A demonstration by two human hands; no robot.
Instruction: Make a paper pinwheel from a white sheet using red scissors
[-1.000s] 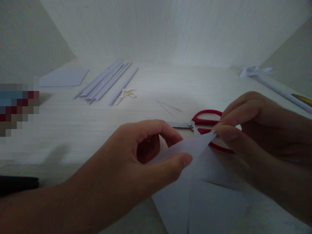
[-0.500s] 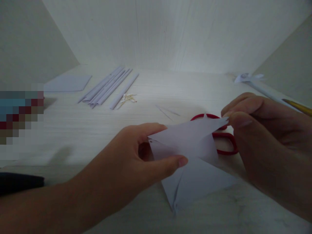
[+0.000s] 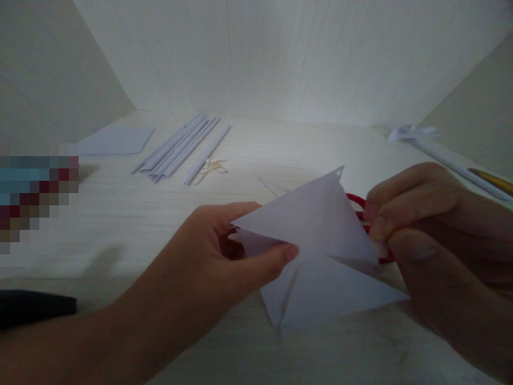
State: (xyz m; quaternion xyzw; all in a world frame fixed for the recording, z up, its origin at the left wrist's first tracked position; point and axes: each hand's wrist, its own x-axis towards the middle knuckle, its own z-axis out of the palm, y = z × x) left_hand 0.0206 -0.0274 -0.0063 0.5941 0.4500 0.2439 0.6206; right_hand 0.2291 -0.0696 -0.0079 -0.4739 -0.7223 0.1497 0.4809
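My left hand (image 3: 228, 256) grips a white square of paper (image 3: 312, 224), its thumb on top and its fingers beneath. Slits run in from the paper's corners toward the middle, and small holes show near some corner tips. My right hand (image 3: 425, 230) is beside the paper's right edge, with fingers curled and the tips drawn together. Whatever they may hold is hidden. Partly covered by the paper and these fingers, the red loop handles of scissors (image 3: 355, 200) lie on the table.
Several rolled paper tubes (image 3: 180, 147) lie at the back left beside small cotton swabs (image 3: 212, 168). Flat paper (image 3: 118, 140) is farther left. A paper pinwheel on a stick (image 3: 404, 132) and a yellow pen-like object (image 3: 491, 181) are at right. A dark object (image 3: 36, 305) sits at lower left.
My right fingers have let go of the upper right paper corner, which now stands up free. That hand has shifted slightly down over the scissors handles. The left hand keeps its hold.
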